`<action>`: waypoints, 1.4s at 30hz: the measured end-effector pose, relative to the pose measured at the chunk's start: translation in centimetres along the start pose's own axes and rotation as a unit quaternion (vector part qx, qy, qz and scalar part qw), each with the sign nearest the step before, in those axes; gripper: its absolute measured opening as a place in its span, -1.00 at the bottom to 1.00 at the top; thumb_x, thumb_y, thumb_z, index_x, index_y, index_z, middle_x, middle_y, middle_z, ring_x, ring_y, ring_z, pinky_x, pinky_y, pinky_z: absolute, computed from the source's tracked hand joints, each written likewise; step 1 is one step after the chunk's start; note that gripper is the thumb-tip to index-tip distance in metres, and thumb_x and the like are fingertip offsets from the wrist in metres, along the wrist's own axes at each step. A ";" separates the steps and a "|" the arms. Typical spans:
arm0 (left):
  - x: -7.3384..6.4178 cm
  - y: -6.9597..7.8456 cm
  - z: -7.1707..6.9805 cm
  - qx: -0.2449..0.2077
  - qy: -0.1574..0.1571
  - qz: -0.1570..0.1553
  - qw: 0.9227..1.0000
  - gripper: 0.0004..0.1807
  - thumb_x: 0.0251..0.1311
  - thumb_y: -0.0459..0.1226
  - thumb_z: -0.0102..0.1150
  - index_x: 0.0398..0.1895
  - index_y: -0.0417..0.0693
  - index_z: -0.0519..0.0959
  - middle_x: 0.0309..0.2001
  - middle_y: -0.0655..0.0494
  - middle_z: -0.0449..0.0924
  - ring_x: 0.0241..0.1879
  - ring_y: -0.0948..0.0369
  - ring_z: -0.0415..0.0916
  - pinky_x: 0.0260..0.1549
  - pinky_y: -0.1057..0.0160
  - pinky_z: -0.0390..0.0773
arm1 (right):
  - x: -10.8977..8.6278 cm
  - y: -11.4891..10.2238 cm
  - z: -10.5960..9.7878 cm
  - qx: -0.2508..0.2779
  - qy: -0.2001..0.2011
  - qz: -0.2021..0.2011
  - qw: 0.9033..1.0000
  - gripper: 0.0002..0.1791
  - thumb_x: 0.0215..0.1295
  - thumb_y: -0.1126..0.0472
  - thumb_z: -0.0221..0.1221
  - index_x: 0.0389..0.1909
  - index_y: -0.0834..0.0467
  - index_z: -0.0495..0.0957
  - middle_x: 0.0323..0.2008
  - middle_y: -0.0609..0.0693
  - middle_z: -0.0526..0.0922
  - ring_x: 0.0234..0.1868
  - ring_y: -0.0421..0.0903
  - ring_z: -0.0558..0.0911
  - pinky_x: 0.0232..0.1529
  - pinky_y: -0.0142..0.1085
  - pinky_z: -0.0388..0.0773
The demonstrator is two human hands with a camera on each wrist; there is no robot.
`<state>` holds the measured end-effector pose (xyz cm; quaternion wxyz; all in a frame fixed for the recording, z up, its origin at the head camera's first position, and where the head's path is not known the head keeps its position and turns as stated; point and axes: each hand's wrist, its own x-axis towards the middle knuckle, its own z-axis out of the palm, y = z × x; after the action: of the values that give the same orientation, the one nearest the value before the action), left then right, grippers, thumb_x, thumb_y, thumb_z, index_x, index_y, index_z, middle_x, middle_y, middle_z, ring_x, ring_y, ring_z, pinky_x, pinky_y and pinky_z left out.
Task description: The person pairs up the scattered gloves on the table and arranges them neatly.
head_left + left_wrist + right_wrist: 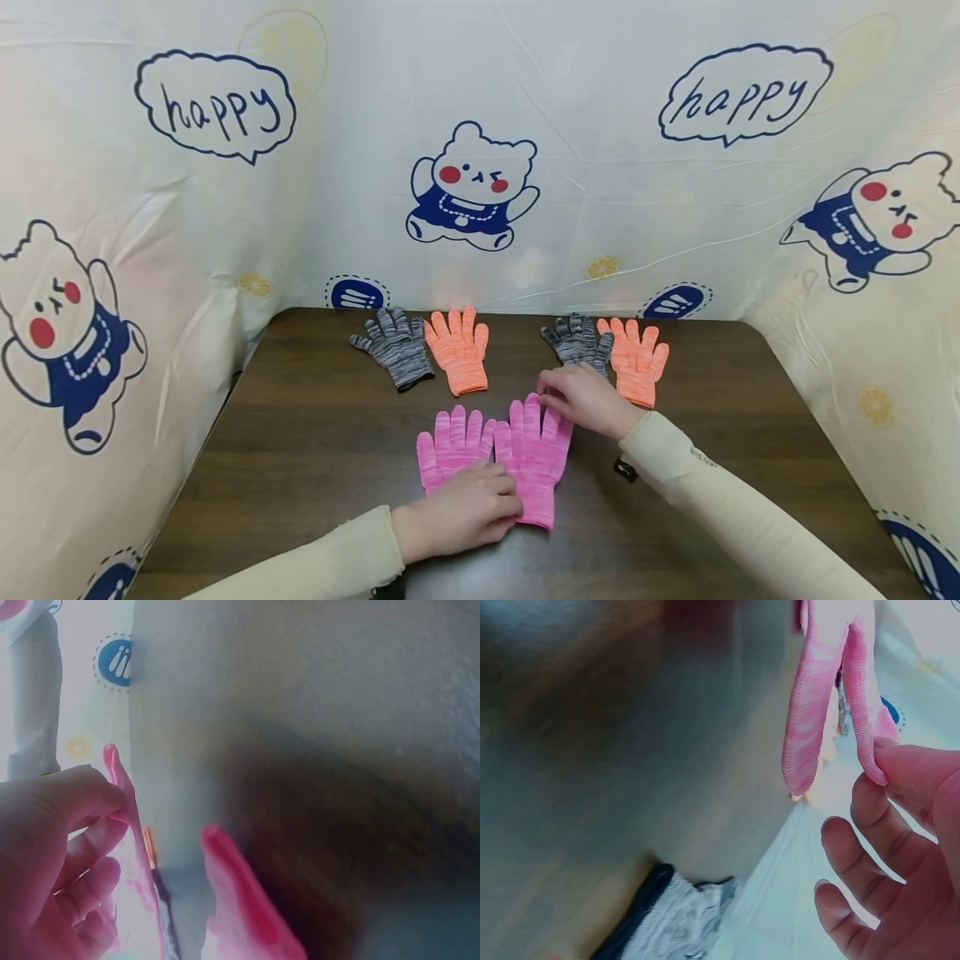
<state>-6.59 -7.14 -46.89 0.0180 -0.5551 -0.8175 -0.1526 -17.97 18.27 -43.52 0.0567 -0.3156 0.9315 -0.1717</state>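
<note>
A streaked pink knitted glove [536, 471] is held at two points over the middle of a dark brown wood-grain table [300, 475]; whether it is lifted clear of the surface cannot be told. Its cuff edge is pinched between the thumb and forefinger of the left hand [465, 512], the remaining fingers being curled. The tip of its outer finger is pinched by the thumb and forefinger of the right hand [588, 402], whose other fingers are loosely bent and spread. A second pink knitted glove [452, 442] is placed just to the left, its lower part covered by the left hand. Beyond, two pairings are seen, each of a mottled grey knitted glove [393, 346] beside a bright orange knitted glove [459, 350].
</note>
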 end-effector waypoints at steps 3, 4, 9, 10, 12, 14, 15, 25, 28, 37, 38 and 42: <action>-0.5 -0.2 -0.3 -0.007 -0.001 -0.006 1.000 -0.91 0.34 -0.18 0.37 -0.14 0.14 0.73 -0.25 0.34 0.59 -0.17 0.32 0.47 -0.14 0.41 0.46 | 0.5 -0.4 0.0 -0.002 0.008 -0.010 1.000 -0.95 0.42 0.11 0.34 -0.24 -0.05 0.66 -0.37 -0.24 0.66 -0.36 -0.21 0.50 -0.16 -0.20 0.54; -0.7 -0.3 -0.4 -0.009 0.000 -0.007 1.000 -0.91 0.34 -0.18 0.37 -0.14 0.14 0.73 -0.25 0.33 0.59 -0.17 0.32 0.47 -0.13 0.40 0.47 | 0.7 -0.6 0.1 -0.002 0.009 -0.011 1.000 -0.95 0.42 0.11 0.34 -0.24 -0.05 0.66 -0.37 -0.23 0.67 -0.35 -0.21 0.50 -0.14 -0.19 0.53; -1.7 -0.7 -0.5 -0.016 0.012 -0.010 1.000 -0.93 0.30 -0.21 0.40 -0.19 0.12 0.72 -0.29 0.32 0.57 -0.20 0.32 0.47 -0.14 0.38 0.51 | 1.7 -1.2 0.7 -0.010 0.005 -0.013 1.000 -0.95 0.43 0.09 0.33 -0.24 -0.06 0.65 -0.34 -0.22 0.69 -0.32 -0.20 0.54 -0.12 -0.18 0.52; -1.9 -0.8 -0.6 -0.018 0.013 -0.012 1.000 -0.92 0.29 -0.21 0.41 -0.20 0.12 0.72 -0.29 0.32 0.57 -0.21 0.33 0.47 -0.15 0.39 0.51 | 2.0 -1.3 0.8 -0.014 0.002 -0.014 1.000 -0.95 0.44 0.09 0.32 -0.24 -0.07 0.65 -0.33 -0.22 0.69 -0.31 -0.21 0.54 -0.11 -0.18 0.51; -2.4 -0.9 -0.6 -0.021 0.011 -0.018 1.000 -0.93 0.28 -0.21 0.42 -0.21 0.12 0.72 -0.30 0.32 0.56 -0.22 0.33 0.46 -0.16 0.39 0.51 | 2.5 -1.7 1.1 -0.018 -0.001 -0.018 1.000 -0.95 0.45 0.08 0.31 -0.23 -0.07 0.65 -0.32 -0.22 0.69 -0.30 -0.20 0.54 -0.11 -0.18 0.51; -2.9 -1.1 -0.7 -0.024 0.007 -0.025 0.999 -0.93 0.27 -0.21 0.42 -0.22 0.13 0.71 -0.31 0.33 0.56 -0.23 0.34 0.46 -0.16 0.40 0.51 | 3.0 -2.1 1.4 -0.017 -0.003 -0.024 1.000 -0.95 0.45 0.08 0.31 -0.23 -0.07 0.65 -0.32 -0.21 0.69 -0.30 -0.19 0.54 -0.09 -0.16 0.51; -3.1 -1.1 -0.8 -0.024 0.007 -0.026 0.999 -0.93 0.27 -0.21 0.42 -0.23 0.13 0.71 -0.31 0.34 0.56 -0.23 0.35 0.47 -0.17 0.40 0.51 | 3.2 -2.3 1.5 -0.016 -0.004 -0.026 1.000 -0.95 0.45 0.07 0.31 -0.23 -0.07 0.65 -0.31 -0.21 0.69 -0.29 -0.18 0.55 -0.08 -0.15 0.51; -5.4 -1.9 -1.6 -0.038 0.004 -0.038 0.999 -0.92 0.26 -0.21 0.44 -0.25 0.14 0.70 -0.35 0.35 0.52 -0.29 0.37 0.43 -0.27 0.49 0.44 | 5.6 -4.3 2.5 -0.023 -0.008 -0.055 0.998 -0.92 0.46 0.06 0.30 -0.23 -0.05 0.64 -0.34 -0.19 0.69 -0.28 -0.16 0.55 -0.09 -0.16 0.49; -6.0 -2.0 -1.9 -0.042 -0.003 -0.043 0.998 -0.92 0.26 -0.21 0.43 -0.26 0.14 0.69 -0.36 0.35 0.50 -0.30 0.37 0.41 -0.25 0.47 0.44 | 6.2 -4.7 2.7 -0.020 -0.017 -0.056 0.998 -0.93 0.46 0.07 0.30 -0.23 -0.05 0.64 -0.34 -0.20 0.69 -0.29 -0.17 0.54 -0.10 -0.17 0.47; -7.3 -2.3 -2.3 -0.045 -0.005 -0.050 0.998 -0.87 0.22 -0.23 0.46 -0.29 0.15 0.65 -0.41 0.36 0.40 -0.34 0.40 0.28 -0.21 0.40 0.42 | 7.4 -5.3 3.9 -0.009 -0.036 -0.050 0.998 -0.94 0.50 0.08 0.26 -0.19 -0.05 0.66 -0.29 -0.21 0.70 -0.30 -0.19 0.53 -0.10 -0.21 0.47; -7.4 -2.3 -2.3 -0.045 -0.006 -0.051 0.998 -0.87 0.22 -0.23 0.46 -0.29 0.15 0.65 -0.42 0.36 0.40 -0.35 0.40 0.27 -0.22 0.40 0.41 | 7.4 -5.3 4.0 -0.009 -0.037 -0.050 0.998 -0.93 0.50 0.07 0.26 -0.18 -0.05 0.67 -0.27 -0.20 0.71 -0.29 -0.19 0.55 -0.09 -0.21 0.48; -7.8 -2.3 -2.3 -0.041 -0.006 -0.050 0.998 -0.88 0.24 -0.22 0.45 -0.29 0.16 0.65 -0.40 0.36 0.42 -0.34 0.40 0.29 -0.23 0.40 0.42 | 7.7 -5.4 4.5 -0.013 -0.037 -0.055 0.998 -0.91 0.50 0.06 0.25 -0.16 -0.04 0.69 -0.26 -0.18 0.72 -0.27 -0.19 0.58 -0.06 -0.20 0.51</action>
<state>-6.03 -15.57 -46.75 -0.0174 -0.5143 -0.8376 -0.1835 -20.06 8.32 -45.81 0.0782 -0.3730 0.9121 -0.1509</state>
